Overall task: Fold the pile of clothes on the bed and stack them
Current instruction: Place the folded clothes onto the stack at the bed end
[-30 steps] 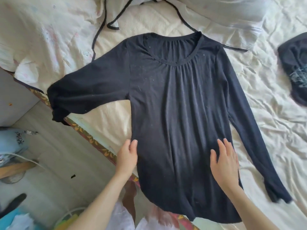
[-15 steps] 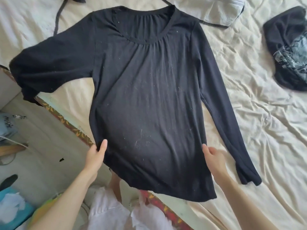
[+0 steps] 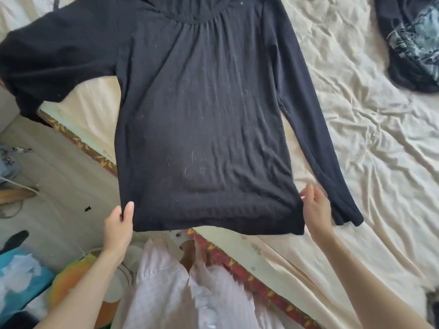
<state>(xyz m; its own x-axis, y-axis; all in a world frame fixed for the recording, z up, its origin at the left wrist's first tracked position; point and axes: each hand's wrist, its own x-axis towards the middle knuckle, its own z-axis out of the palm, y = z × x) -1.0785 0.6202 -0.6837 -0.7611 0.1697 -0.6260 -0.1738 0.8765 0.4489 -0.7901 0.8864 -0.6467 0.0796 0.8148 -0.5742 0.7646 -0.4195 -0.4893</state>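
Observation:
A black long-sleeved top (image 3: 204,110) lies spread face up on the cream bed sheet (image 3: 370,162), its hem hanging past the bed's edge. My left hand (image 3: 118,224) pinches the hem's left corner, thumb on top. At the hem's right corner my right hand (image 3: 316,210) grips the cloth. The left sleeve stretches over the bed's edge at far left; the right sleeve lies straight along the body, its cuff beside my right hand.
A crumpled black garment with a pale print (image 3: 413,41) lies at the upper right of the bed. The patterned bed edge (image 3: 237,257) runs diagonally. On the floor at left are a blue item (image 3: 19,276) and other clutter.
Both hands slid down the top's sides from mid-body to the hem corners and took hold of them. The view moved closer, so the neckline now sits at the top edge.

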